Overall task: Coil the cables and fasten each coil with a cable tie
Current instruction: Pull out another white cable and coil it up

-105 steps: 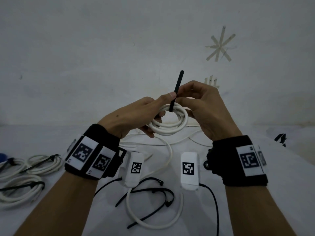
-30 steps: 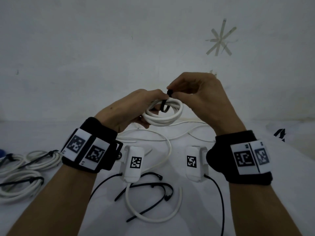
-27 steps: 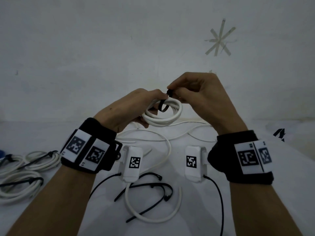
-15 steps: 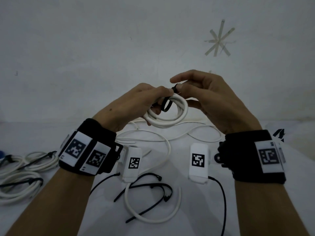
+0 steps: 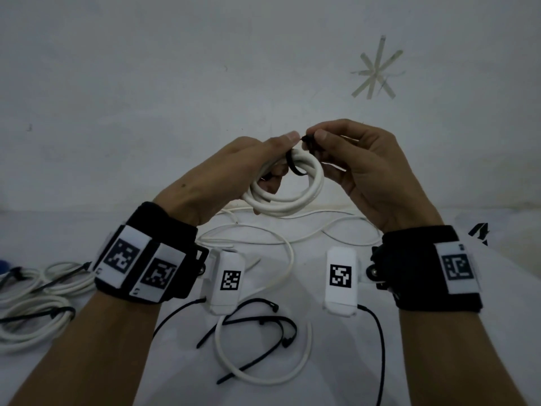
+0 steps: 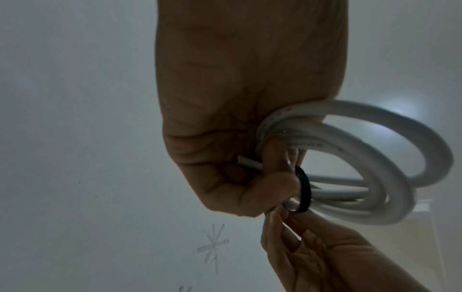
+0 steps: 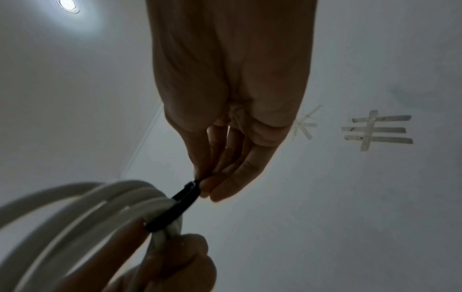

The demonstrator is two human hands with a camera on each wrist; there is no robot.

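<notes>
My left hand [image 5: 248,168] grips a small white cable coil [image 5: 288,200] in the air above the table, its fingers curled round the strands [image 6: 350,177]. A black cable tie [image 5: 294,164] is looped round the coil's top [image 6: 303,189]. My right hand [image 5: 345,150] pinches the tie's head end [image 7: 187,189] between thumb and fingertips, right beside my left thumb. The coil's loose tail [image 5: 289,259] hangs down to the table and curves into a big loop [image 5: 263,373] near me.
Two white coils with black ties [image 5: 35,291] lie at the left edge. Several loose black cable ties [image 5: 263,332] lie in the near middle, across the white loop. More thin white cable [image 5: 336,230] trails behind the hands. A wall with tape marks [image 5: 376,71] stands behind.
The tie, which stood straight up through the coil 3.5 s ago, is now bent into a loop round the strands. My right hand has shifted its pinch to the tie's head; both hands rose slightly.
</notes>
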